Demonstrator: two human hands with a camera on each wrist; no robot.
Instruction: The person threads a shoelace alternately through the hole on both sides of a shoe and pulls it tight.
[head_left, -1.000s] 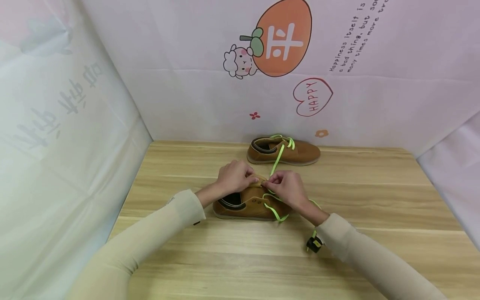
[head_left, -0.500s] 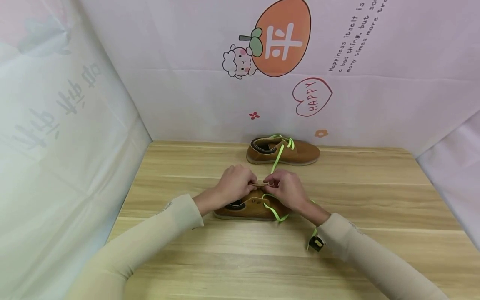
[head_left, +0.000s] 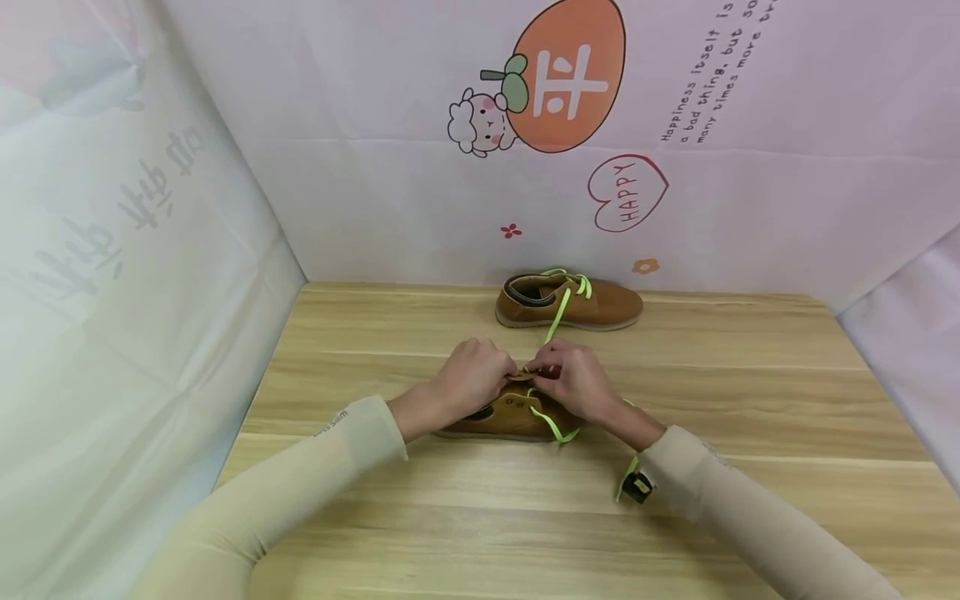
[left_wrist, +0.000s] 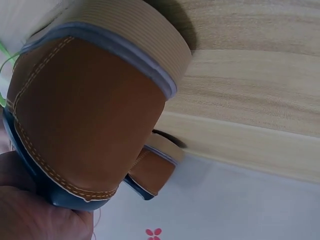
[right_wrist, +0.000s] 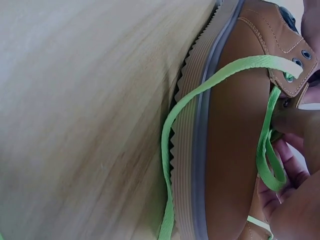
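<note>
A brown lace-up shoe (head_left: pixel 498 425) lies side-on beneath both hands, toe to the right. My left hand (head_left: pixel 474 377) pinches its raised far eyelet flap (head_left: pixel 521 377) near the ankle opening. Facing it, my right hand (head_left: pixel 577 382) has thumb and fingertips at the same flap, pinching a neon-green shoelace (right_wrist: pixel 262 155) there; the lace's tip is hidden. From the near eyelets (right_wrist: pixel 306 54), another length of lace (head_left: pixel 553 425) drapes over the shoe's side. In the left wrist view, the shoe's heel (left_wrist: pixel 85 115) fills the upper left, beside the left hand (left_wrist: pixel 45 215).
A matching brown shoe (head_left: pixel 611 307) stands behind, near the wall, with green laces on it. A lace strand (head_left: pixel 557 317) runs between it and my right hand. A small black object (head_left: pixel 637 487) sits by the right cuff. White printed cloth (head_left: pixel 390 208) encloses the wooden table (head_left: pixel 480 517).
The flap has tipped from facing up to nearly edge-on. My left hand has shifted slightly right and lower, covering more of the ankle opening; the right hand stays nearly in place.
</note>
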